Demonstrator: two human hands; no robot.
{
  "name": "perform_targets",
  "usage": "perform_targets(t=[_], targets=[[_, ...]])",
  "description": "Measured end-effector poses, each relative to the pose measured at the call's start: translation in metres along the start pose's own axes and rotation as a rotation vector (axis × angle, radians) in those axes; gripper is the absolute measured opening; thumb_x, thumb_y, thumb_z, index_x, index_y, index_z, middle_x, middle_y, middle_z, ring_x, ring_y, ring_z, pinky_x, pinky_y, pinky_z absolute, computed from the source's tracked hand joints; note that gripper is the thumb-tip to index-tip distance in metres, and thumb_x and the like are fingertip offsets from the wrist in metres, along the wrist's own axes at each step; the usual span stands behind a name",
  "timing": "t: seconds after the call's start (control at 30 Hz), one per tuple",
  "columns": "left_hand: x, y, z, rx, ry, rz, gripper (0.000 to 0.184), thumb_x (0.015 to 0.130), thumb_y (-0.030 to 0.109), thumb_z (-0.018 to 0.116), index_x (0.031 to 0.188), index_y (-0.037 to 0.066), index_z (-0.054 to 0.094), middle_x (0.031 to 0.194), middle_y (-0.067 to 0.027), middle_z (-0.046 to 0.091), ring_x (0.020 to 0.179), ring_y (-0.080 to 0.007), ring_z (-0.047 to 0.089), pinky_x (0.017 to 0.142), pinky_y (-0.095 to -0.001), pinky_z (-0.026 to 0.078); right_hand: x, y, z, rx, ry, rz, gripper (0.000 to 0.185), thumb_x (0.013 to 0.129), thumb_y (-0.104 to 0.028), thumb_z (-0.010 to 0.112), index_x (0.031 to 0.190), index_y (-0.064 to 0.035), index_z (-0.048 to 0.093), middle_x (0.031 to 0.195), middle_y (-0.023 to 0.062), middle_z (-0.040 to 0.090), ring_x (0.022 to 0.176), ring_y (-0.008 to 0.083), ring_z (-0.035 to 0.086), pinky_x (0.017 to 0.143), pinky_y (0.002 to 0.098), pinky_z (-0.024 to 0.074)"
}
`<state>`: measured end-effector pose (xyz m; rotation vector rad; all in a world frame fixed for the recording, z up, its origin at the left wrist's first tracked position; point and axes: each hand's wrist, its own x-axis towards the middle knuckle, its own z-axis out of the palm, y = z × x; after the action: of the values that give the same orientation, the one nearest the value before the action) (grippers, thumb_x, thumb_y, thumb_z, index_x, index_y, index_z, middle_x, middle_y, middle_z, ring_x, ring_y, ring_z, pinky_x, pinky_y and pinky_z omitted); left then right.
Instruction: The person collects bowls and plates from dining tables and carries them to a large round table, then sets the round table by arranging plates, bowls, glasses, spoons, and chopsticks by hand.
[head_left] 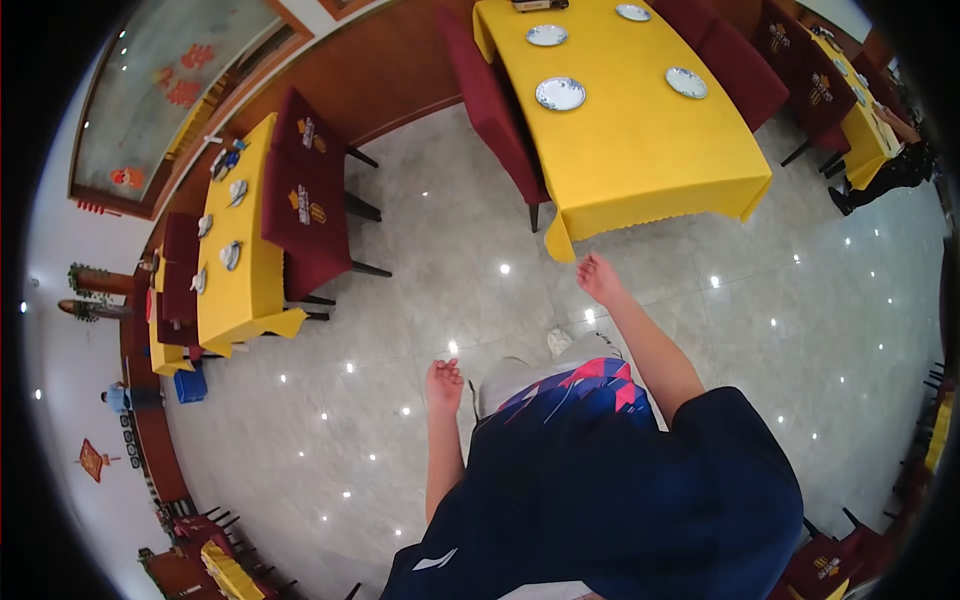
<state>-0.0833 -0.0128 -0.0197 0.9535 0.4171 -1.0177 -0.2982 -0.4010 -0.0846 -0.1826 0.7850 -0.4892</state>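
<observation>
My left hand [445, 386] hangs in front of my body over the tiled floor. Its fingers curl in toward the palm, and I see nothing in them. Further forward, my right hand [598, 279] is raised close to the near edge of a yellow tablecloth [650, 130]; in this view it lies just below the cloth's hanging corner. Its fingers are also curled, with no object visible in them. On that table are several blue-patterned white plates [560, 94] and a small dark appliance [540, 5] at the far end, partly cut off.
Dark red chairs [497, 120] flank the table. At left, more chairs [310, 205] stand by another yellow-covered table [245, 270] with tableware. A blue bin [190, 384] sits on the floor. At right, a person in dark clothes [895, 170] is beside a table. Grey tiles [420, 240] lie between.
</observation>
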Motion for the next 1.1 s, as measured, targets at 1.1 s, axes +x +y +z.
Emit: perform_targets(t=[1.1], targets=[[0.648, 0.403, 0.679, 0.877, -0.772, 0.012, 0.033, 0.102, 0.034, 0.041, 0.082, 0.008, 0.048, 0.061, 0.0006, 0.041, 0.049, -0.0076, 0.033, 0.045, -0.0234, 0.026, 0.388, -0.162, 0.357, -0.502, 0.675, -0.583, 0.034, 0.099, -0.030, 0.045, 0.078, -0.0066, 0.057, 0.065, 0.0012, 0.056, 0.053, 0.0085, 0.049, 0.049, 0.0232, 0.0404]])
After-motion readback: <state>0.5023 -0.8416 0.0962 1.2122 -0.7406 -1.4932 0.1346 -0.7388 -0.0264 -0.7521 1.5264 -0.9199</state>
